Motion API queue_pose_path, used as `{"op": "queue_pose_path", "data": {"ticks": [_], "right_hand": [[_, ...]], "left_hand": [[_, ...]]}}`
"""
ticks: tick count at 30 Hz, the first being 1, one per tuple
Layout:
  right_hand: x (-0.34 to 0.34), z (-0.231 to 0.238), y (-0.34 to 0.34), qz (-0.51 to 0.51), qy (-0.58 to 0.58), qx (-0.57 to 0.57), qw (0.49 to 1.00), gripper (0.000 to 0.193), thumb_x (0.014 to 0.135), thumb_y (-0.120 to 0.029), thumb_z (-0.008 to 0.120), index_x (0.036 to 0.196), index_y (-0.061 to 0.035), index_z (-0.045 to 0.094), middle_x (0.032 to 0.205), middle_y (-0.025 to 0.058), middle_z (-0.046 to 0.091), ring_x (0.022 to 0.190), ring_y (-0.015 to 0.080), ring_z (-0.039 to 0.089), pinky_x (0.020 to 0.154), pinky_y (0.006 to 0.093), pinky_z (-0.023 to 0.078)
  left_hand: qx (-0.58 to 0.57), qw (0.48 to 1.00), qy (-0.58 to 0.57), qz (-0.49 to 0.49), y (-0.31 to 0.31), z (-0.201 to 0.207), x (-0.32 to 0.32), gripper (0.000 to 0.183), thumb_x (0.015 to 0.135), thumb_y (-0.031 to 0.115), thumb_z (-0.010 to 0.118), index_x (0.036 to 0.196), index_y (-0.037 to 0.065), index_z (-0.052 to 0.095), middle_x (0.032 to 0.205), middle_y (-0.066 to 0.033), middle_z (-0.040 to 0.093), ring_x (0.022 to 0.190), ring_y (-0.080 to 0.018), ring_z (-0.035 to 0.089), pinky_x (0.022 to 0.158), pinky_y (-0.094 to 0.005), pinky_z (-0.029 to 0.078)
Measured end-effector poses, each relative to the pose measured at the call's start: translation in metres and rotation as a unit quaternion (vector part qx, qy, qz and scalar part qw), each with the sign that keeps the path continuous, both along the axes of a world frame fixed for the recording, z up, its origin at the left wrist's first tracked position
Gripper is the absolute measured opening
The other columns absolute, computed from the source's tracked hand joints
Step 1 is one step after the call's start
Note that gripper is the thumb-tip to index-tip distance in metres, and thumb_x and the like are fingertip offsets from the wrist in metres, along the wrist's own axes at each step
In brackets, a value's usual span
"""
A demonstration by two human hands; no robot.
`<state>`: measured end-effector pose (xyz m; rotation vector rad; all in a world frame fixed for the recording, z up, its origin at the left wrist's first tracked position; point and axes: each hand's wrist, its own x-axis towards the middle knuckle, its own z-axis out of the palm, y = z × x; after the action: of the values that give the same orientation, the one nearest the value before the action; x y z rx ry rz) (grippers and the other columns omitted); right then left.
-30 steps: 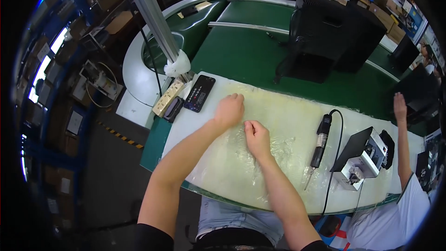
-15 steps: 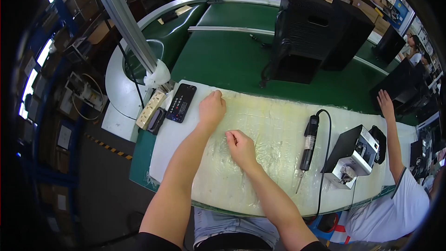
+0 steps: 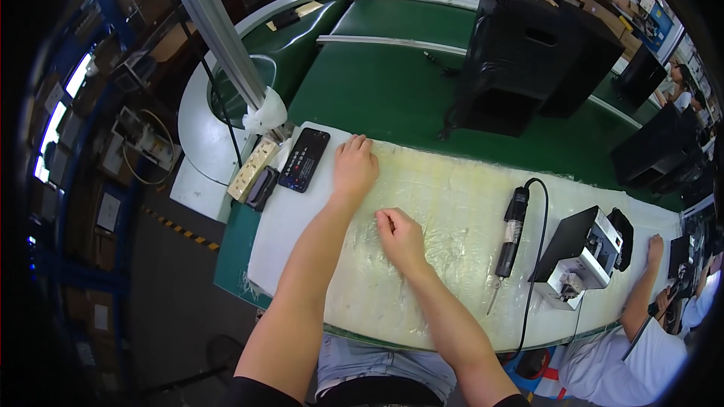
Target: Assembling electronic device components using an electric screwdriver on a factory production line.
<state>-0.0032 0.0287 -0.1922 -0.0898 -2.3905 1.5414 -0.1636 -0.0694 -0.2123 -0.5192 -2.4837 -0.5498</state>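
Observation:
My left hand rests palm down at the far side of the padded white mat, its fingers loosely bent and slightly apart, with nothing seen in them. Just left of it lies a black smartphone with a lit screen. Nearer to me, my right hand rests on the mat with its fingers curled in and nothing visible in them. Off to its right lies a black corded electric screwdriver, its long thin bit pointing toward me. Beyond its cable stands a black and silver box-shaped device.
A power strip lies beside a dark block near a metal post. Large black speaker cabinets stand on the green conveyor. At the right, a co-worker's arm reaches onto the table. Another person's hands show at the far side.
The view has shifted slightly. My left hand's fingers have loosened from a more closed curl. The co-worker's hand has come back from the black cabinet toward the table's right end.

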Motion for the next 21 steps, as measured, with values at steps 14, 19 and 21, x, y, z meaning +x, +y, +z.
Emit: {"op": "queue_pose_path", "data": {"ticks": [14,19,21], "right_hand": [[-0.0008,-0.0029,0.0005,-0.002,0.018,0.010,1.000,0.017,0.091,-0.018,0.061,0.093,-0.0028,0.067,0.081,0.0134,0.065,0.066,0.0269,0.062,0.062,0.0340,0.049],[-0.0007,-0.0009,0.0002,0.000,0.015,0.011,1.000,0.017,0.092,-0.019,0.061,0.093,-0.0027,0.067,0.082,0.0130,0.066,0.066,0.0264,0.062,0.062,0.0336,0.049],[-0.0006,-0.0007,0.0000,0.000,0.010,0.008,1.000,0.017,0.092,-0.019,0.061,0.093,-0.0027,0.067,0.082,0.0129,0.066,0.066,0.0260,0.062,0.063,0.0334,0.049]], "left_hand": [[0.040,0.995,-0.085,0.021,-0.0002,0.0029,-0.0005,0.032,0.082,0.010,0.054,0.111,-0.001,0.063,0.119,-0.0156,0.063,0.118,-0.0287,0.055,0.103,-0.0416,0.038],[0.000,1.000,-0.031,0.003,-0.0017,-0.0005,-0.0019,0.030,0.082,0.010,0.055,0.107,-0.001,0.066,0.118,-0.0157,0.064,0.117,-0.0286,0.056,0.103,-0.0413,0.039],[0.002,1.000,-0.029,0.005,-0.0014,-0.0006,-0.0022,0.029,0.081,0.010,0.055,0.106,-0.001,0.067,0.118,-0.0156,0.064,0.117,-0.0286,0.056,0.102,-0.0413,0.039]]}}
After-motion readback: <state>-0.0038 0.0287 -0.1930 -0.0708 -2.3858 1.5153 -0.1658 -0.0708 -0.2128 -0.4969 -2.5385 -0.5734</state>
